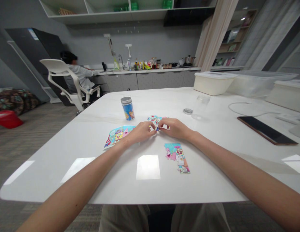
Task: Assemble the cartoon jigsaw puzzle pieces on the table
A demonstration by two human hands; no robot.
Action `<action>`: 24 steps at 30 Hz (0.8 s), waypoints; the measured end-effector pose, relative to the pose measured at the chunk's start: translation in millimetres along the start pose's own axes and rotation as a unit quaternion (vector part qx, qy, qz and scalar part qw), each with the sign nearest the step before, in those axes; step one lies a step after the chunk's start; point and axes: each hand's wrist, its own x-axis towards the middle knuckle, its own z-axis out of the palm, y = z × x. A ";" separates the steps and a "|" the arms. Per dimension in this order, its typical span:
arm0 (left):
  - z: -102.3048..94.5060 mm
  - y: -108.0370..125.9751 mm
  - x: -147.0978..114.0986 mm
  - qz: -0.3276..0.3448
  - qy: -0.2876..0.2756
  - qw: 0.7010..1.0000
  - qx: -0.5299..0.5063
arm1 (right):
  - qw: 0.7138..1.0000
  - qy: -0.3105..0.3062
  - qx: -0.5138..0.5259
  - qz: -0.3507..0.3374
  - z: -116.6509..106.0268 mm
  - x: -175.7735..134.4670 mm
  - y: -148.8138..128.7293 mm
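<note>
My left hand (143,131) and my right hand (173,127) meet over the middle of the white table (111,188). Their thumbs and index fingers pinch at a small dark-blue jigsaw piece (157,129), mostly covered by the fingertips. Just behind them lies a pile of loose jigsaw pieces (153,118). In front of my right hand rests a joined part of the puzzle (180,158), with a pink character and one in white. A curved printed picture sheet (114,136) with cartoon characters lies partly under my left hand and forearm.
A blue printed canister (128,109) with a silver lid stands at back left. Behind my right hand are a clear jar (200,108) and a metal lid (188,111). A phone (266,130), a white cable and storage boxes (213,83) occupy the right. Someone sits in a white chair (58,69).
</note>
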 end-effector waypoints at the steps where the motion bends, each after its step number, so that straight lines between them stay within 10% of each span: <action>1: -0.2 0.5 -0.3 0.000 0.000 1.000 -0.001 | 1.000 -0.001 0.000 0.001 -0.1 0.2 -0.2; 24: -4.1 7.1 -2.7 -0.009 -0.028 0.999 -0.031 | 0.999 -0.029 -0.033 -0.027 3.6 -2.0 6.0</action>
